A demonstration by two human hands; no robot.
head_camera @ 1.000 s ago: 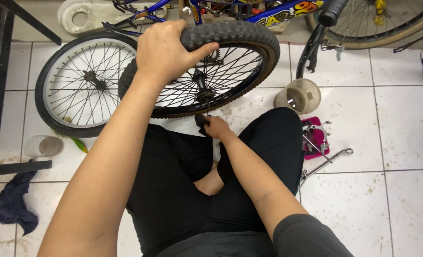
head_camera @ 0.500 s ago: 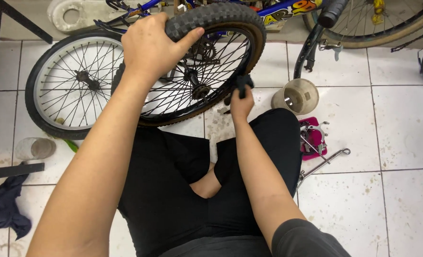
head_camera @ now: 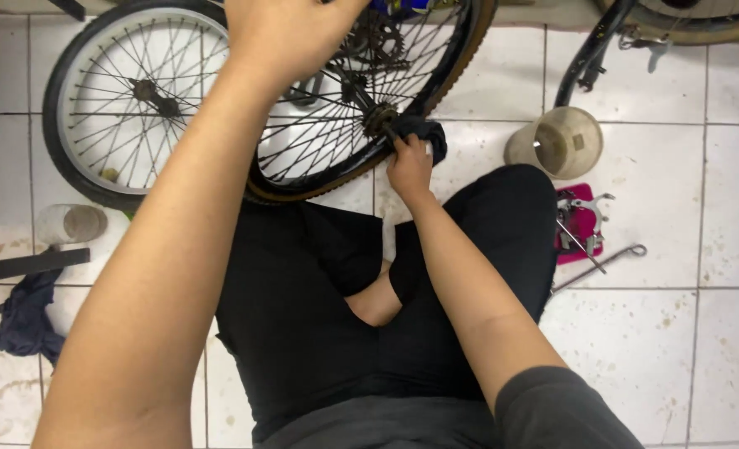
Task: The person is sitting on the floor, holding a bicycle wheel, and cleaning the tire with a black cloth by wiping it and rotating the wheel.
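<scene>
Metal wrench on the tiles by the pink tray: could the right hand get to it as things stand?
Probably yes. The wrench lies in the open on the floor beside the person's right leg with nothing over it. But the right hand is now pressing a dark cloth at the wheel hub, so it must let go first.

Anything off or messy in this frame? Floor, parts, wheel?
Nothing damaged that I can see. The floor is untidy: a dark crumpled rag lies at the left, loose metal brake parts sit on and beside a pink tray, and the tiles are stained. The right hand presses a dark cloth at the wheel hub.
</scene>
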